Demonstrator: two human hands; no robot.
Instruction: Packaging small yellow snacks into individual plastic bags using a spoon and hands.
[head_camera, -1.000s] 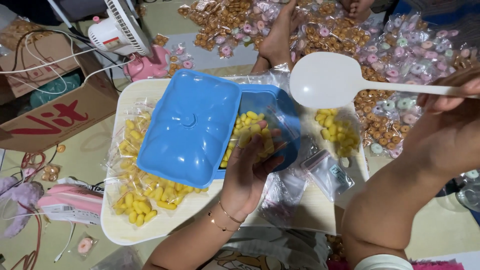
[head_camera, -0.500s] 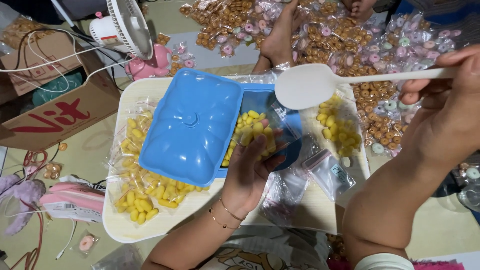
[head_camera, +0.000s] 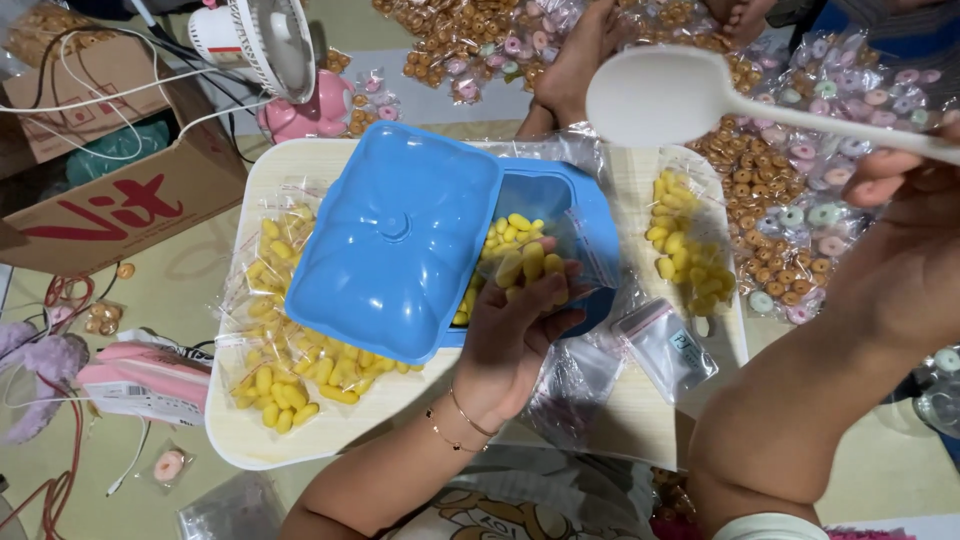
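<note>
My left hand (head_camera: 515, 335) grips a small clear bag (head_camera: 545, 260) at the open side of the blue container (head_camera: 575, 215), fingers closed around its mouth with a few yellow snack pieces (head_camera: 520, 250) in or just above it. The blue lid (head_camera: 395, 240) lies tilted across the container's left part, covering most of it. My right hand (head_camera: 900, 200) is closed around the handle of a white plastic spoon (head_camera: 665, 95), lifted over the tray's far right corner — the bowl looks empty from this side, though I see only its underside.

Judging progress: a heap of filled bags of yellow pieces (head_camera: 290, 350) lies along the left edge of the cream tray (head_camera: 330, 440), and another filled bag (head_camera: 685, 250) sits by the right edge, so a good share looks packed. The container holds more loose pieces, and empty zip bags (head_camera: 665, 345) lie near the tray's near right corner — so, as I read it, more filling is left.

Beyond the far edge, another person's hand (head_camera: 580, 60) rests among bags of ring-shaped snacks (head_camera: 780, 180). A small fan (head_camera: 265, 45) and a cardboard box (head_camera: 110, 190) stand to the left.
</note>
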